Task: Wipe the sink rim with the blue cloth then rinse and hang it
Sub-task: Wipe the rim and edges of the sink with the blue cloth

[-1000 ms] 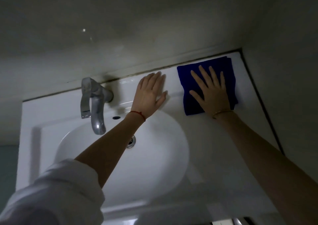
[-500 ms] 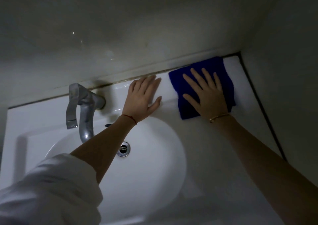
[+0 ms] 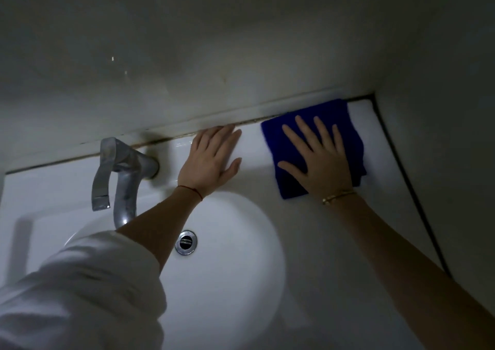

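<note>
Blue cloth [image 3: 348, 132] on sink rim [image 3: 308, 229]

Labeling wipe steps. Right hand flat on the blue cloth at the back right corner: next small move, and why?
Probably slide the blue cloth left along the back rim. The right hand presses it flat beside the corner; the left hand rests flat on bare rim near the faucet and would likely have to lift.

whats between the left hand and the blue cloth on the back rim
Nothing: in the head view a short bare strip of white sink rim separates the left hand, flat on the rim, from the blue cloth under the right hand.
</note>
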